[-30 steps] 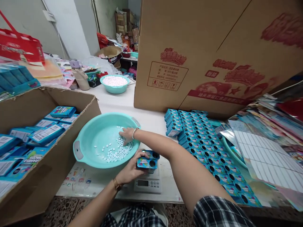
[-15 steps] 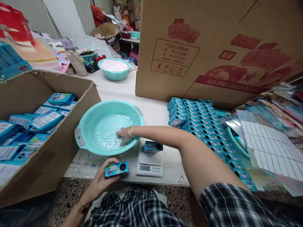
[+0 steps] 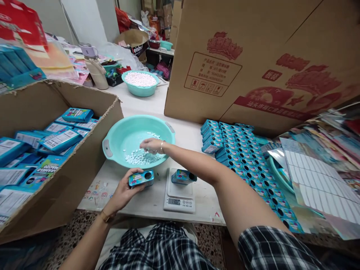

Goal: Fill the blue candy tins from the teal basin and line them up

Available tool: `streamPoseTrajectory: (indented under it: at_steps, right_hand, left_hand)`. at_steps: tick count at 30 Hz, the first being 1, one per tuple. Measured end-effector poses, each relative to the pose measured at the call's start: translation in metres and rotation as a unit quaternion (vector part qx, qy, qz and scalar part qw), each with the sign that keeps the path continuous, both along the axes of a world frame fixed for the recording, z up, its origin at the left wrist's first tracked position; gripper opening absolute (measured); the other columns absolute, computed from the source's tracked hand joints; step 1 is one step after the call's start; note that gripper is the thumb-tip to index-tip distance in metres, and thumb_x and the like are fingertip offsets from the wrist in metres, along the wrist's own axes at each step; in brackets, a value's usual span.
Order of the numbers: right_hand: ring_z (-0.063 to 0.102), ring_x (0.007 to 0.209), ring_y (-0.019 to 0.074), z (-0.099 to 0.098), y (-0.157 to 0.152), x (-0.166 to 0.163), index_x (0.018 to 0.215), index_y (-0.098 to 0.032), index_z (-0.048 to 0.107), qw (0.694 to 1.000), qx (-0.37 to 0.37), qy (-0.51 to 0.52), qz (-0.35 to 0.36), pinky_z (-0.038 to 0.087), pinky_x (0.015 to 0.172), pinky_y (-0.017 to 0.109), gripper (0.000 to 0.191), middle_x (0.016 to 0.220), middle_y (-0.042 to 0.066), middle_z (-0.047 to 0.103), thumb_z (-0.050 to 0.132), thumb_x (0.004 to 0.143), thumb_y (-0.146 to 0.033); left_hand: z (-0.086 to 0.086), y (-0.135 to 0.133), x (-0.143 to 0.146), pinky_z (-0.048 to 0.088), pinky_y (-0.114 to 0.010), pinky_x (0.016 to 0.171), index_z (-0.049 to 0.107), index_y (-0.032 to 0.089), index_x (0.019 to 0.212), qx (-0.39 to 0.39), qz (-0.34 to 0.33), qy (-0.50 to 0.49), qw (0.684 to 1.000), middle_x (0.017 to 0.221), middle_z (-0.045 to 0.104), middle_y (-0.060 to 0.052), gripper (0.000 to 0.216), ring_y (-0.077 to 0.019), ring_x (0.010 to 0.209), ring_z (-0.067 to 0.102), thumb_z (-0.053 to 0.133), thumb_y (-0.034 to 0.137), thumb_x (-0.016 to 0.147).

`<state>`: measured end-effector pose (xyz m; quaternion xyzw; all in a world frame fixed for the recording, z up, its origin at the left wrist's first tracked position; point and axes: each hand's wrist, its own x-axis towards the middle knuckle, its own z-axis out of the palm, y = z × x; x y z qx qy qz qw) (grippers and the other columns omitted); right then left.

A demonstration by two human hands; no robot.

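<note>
My left hand (image 3: 123, 190) grips a small blue candy box (image 3: 136, 180), tilted so that a dark round spot on its top faces me. My right hand (image 3: 151, 145) hovers within a turquoise basin (image 3: 123, 131), fingers curled and slightly smeared; what they hold is hidden. Below it, small pale candies (image 3: 140, 157) lie heaped along the basin's near side. On a white digital scale (image 3: 180, 206) beside the basin stands a second blue box (image 3: 180, 177). The scale's display seems to read about 130.2.
An open carton (image 3: 92, 150) of blue boxes stands at left. Rows of blue boxes (image 3: 247, 161) fill the right side, before a large printed carton (image 3: 213, 82). Farther back sit another basin (image 3: 140, 91) of pale pieces and a bottle (image 3: 95, 69). Printed sheets (image 3: 317, 180) lie at far right.
My right hand has lifted out of the candies, its fingers now above them. The left hand still holds its box, now a little higher and closer to the basin. The scale's reading looks different.
</note>
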<state>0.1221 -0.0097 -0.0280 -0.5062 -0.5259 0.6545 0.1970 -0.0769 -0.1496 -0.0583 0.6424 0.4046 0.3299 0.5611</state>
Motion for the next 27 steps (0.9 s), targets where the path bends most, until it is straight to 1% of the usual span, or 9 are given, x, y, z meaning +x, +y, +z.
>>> streamPoseTrajectory:
  at_steps: [4,7,9,12,16,20,23,25,27]
  right_hand:
    - [0.025,0.039,0.0046,0.023,0.022,0.025,0.084,-0.021,0.042,0.977,-0.052,0.160,-0.130,0.017,0.038,0.015,0.017,0.057,-0.009,0.038,0.037,0.095,-0.032]
    - [0.027,0.038,0.0051,0.032,0.026,0.036,0.083,-0.021,0.040,0.942,-0.076,0.257,-0.200,0.019,0.037,0.014,0.023,0.056,-0.008,0.037,0.028,0.098,-0.034]
    - [0.028,0.038,0.0052,0.033,0.025,0.038,0.082,-0.021,0.040,0.918,-0.092,0.307,-0.232,0.018,0.037,0.014,0.025,0.055,-0.008,0.037,0.029,0.099,-0.036]
    - [0.027,0.036,0.0053,0.033,0.025,0.037,0.078,-0.021,0.039,0.887,-0.120,0.362,-0.261,0.017,0.036,0.014,0.029,0.053,-0.008,0.037,0.027,0.100,-0.035]
    - [0.029,0.036,0.0056,0.040,0.025,0.036,0.078,-0.021,0.041,0.849,-0.128,0.433,-0.275,0.017,0.035,0.015,0.033,0.055,-0.007,0.041,0.023,0.101,-0.035]
    - [0.030,0.036,0.0056,0.056,0.022,0.037,0.085,-0.019,0.050,0.825,-0.128,0.479,-0.270,0.018,0.034,0.015,0.034,0.056,-0.006,0.044,0.024,0.101,-0.034]
    - [0.028,0.035,0.0049,0.071,0.013,0.049,0.080,-0.018,0.049,0.811,-0.122,0.501,-0.278,0.017,0.033,0.015,0.036,0.054,-0.007,0.041,0.024,0.102,-0.034]
    - [0.027,0.034,0.0044,0.082,-0.002,0.065,0.075,-0.018,0.046,0.799,-0.113,0.513,-0.291,0.016,0.032,0.015,0.038,0.053,-0.008,0.038,0.026,0.102,-0.037]
    - [0.026,0.034,0.0040,0.091,-0.028,0.086,0.072,-0.019,0.044,0.783,-0.091,0.527,-0.318,0.015,0.032,0.015,0.040,0.051,-0.009,0.035,0.029,0.102,-0.041]
  left_hand:
    - [-0.008,0.018,0.000,0.050,-0.029,0.087,0.050,0.023,0.115,-0.006,0.017,-0.023,1.000,0.113,0.057,-0.005,0.045,-0.0189,0.098,0.060,0.071,0.036,0.078]
    - [-0.018,0.016,0.000,0.049,-0.030,0.087,0.050,0.022,0.115,-0.014,0.006,-0.013,1.000,0.112,0.058,-0.005,0.046,-0.0193,0.097,0.060,0.072,0.037,0.077]
    - [-0.025,0.010,0.000,0.049,-0.030,0.087,0.051,0.022,0.116,-0.027,-0.011,-0.007,1.000,0.112,0.058,-0.005,0.047,-0.0195,0.097,0.061,0.073,0.037,0.077]
    - [-0.031,0.002,0.002,0.048,-0.030,0.089,0.051,0.022,0.115,-0.036,-0.015,-0.004,0.999,0.112,0.059,-0.005,0.047,-0.0195,0.097,0.061,0.073,0.036,0.077]
    - [-0.028,-0.004,0.003,0.047,-0.033,0.095,0.053,0.022,0.117,-0.028,-0.022,0.006,0.999,0.117,0.060,-0.007,0.045,-0.0225,0.105,0.061,0.072,0.036,0.078]
    - [-0.024,-0.013,-0.005,0.042,-0.040,0.107,0.046,0.024,0.130,-0.042,-0.030,0.021,0.998,0.134,0.053,-0.010,0.061,-0.0267,0.120,0.056,0.073,0.034,0.076]
    - [-0.021,-0.025,-0.016,0.033,-0.048,0.114,0.034,0.026,0.142,0.025,0.010,0.063,0.998,0.147,0.042,-0.012,0.074,-0.0297,0.134,0.043,0.072,0.033,0.078]
    - [-0.013,-0.036,-0.019,0.033,-0.051,0.114,0.031,0.027,0.144,0.118,0.085,0.092,0.985,0.149,0.039,-0.012,0.077,-0.0309,0.137,0.039,0.070,0.033,0.079]
    - [0.002,-0.046,-0.013,0.037,-0.049,0.111,0.033,0.026,0.144,0.217,0.159,0.099,0.958,0.144,0.043,-0.011,0.074,-0.0301,0.132,0.044,0.070,0.032,0.079]
